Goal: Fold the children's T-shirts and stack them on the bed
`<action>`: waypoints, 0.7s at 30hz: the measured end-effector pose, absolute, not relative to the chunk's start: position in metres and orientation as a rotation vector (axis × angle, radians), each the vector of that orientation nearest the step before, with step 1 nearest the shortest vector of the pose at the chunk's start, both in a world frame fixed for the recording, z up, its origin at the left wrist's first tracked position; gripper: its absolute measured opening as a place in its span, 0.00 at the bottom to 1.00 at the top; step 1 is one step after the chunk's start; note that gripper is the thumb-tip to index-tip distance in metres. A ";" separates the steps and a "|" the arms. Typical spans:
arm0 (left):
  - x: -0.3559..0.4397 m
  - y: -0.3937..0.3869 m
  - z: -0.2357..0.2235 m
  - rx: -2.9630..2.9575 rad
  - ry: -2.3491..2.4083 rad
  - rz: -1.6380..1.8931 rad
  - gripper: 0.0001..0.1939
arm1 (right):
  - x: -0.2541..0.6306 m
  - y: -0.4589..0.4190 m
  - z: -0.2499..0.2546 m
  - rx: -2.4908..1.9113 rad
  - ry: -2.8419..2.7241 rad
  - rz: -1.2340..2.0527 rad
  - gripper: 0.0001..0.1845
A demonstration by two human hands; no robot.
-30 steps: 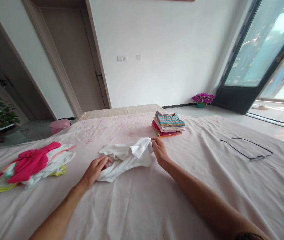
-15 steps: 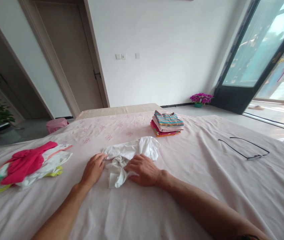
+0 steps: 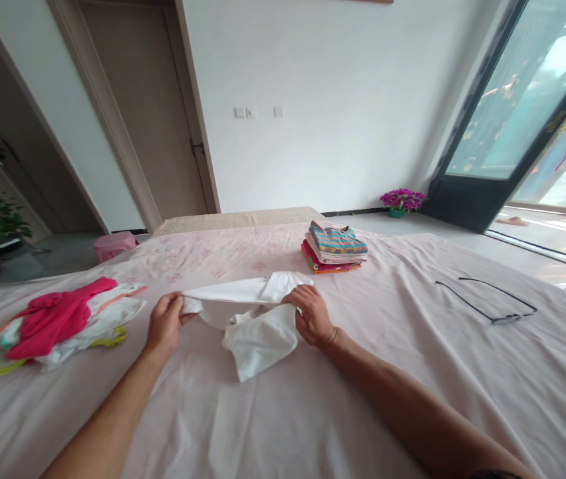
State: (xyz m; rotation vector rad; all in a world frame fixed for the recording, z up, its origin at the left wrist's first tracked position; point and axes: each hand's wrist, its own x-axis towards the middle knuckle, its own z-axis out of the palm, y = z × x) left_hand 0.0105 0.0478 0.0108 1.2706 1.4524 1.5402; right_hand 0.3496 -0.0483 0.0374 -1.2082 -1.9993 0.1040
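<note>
A small white garment (image 3: 263, 336) is stretched between my two hands above the pale pink sheet (image 3: 203, 412). My left hand (image 3: 167, 322) pinches its left end, fingers closed on the cloth. At the other end my right hand (image 3: 312, 314) grips the fabric, its fingers curled over the edge. The garment's upper edge is pulled taut, while a crumpled flap hangs down toward me and another part lies behind my right hand. What kind of garment it is, I cannot tell.
A folded stack of clothes (image 3: 337, 249) sits beyond my right hand. To the left lies a loose pile of clothes (image 3: 63, 319), pink on top. Black-framed glasses (image 3: 502, 309) rest at the right. A pink stool (image 3: 114, 246) stands past the left edge.
Both hands have closed on the white garment and moved apart, left hand leftward and right hand rightward. The cloth went from lying bunched to being drawn taut and partly lifted.
</note>
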 end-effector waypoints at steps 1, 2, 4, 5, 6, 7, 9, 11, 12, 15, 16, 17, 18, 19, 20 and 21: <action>0.004 0.051 0.016 1.174 1.419 1.603 0.07 | 0.356 -0.045 0.037 -1.225 -1.824 0.178 0.13; -0.004 0.055 0.021 1.082 1.392 1.660 0.05 | 0.362 -0.040 0.036 -1.229 -1.634 0.269 0.13; -0.017 0.059 0.027 0.942 1.363 1.735 0.03 | 0.373 -0.029 0.031 -1.214 -1.276 0.457 0.11; -0.022 0.060 0.028 0.905 1.363 1.745 0.04 | 0.377 -0.023 0.028 -1.211 -1.143 0.535 0.09; -0.025 0.060 0.027 0.886 1.367 1.736 0.05 | 0.380 -0.017 0.024 -1.220 -1.059 0.597 0.09; -0.027 0.058 0.025 0.878 1.372 1.711 0.06 | 0.383 -0.012 0.020 -1.241 -1.023 0.641 0.09; -0.026 0.055 0.018 0.897 1.382 1.624 0.09 | 0.387 -0.006 0.013 -1.308 -1.042 0.644 0.13; -0.023 0.051 0.011 0.951 1.385 1.519 0.12 | 0.389 -0.004 0.009 -1.368 -1.123 0.552 0.19; -0.021 0.050 0.008 0.984 1.384 1.470 0.13 | 0.390 -0.005 0.008 -1.386 -1.173 0.496 0.22; -0.022 0.051 0.002 1.084 1.377 1.361 0.18 | 0.390 -0.009 0.010 -1.420 -1.369 0.395 0.27; -0.024 0.053 0.000 1.141 1.406 1.327 0.19 | 0.389 -0.010 0.012 -1.431 -1.458 0.369 0.28; -0.027 0.054 -0.001 1.222 1.464 1.287 0.20 | 0.387 -0.012 0.014 -1.441 -1.561 0.329 0.30; -0.030 0.055 -0.003 1.327 1.549 1.234 0.20 | 0.385 -0.013 0.016 -1.452 -1.673 0.278 0.32; -0.033 0.057 -0.004 1.451 1.649 1.168 0.20 | 0.383 -0.014 0.019 -1.463 -1.785 0.225 0.35; -0.035 0.057 -0.005 1.580 1.748 1.095 0.19 | 0.381 -0.015 0.020 -1.481 -1.891 0.179 0.38; -0.037 0.057 -0.006 1.698 1.829 1.023 0.18 | 0.379 -0.016 0.022 -1.510 -1.980 0.141 0.40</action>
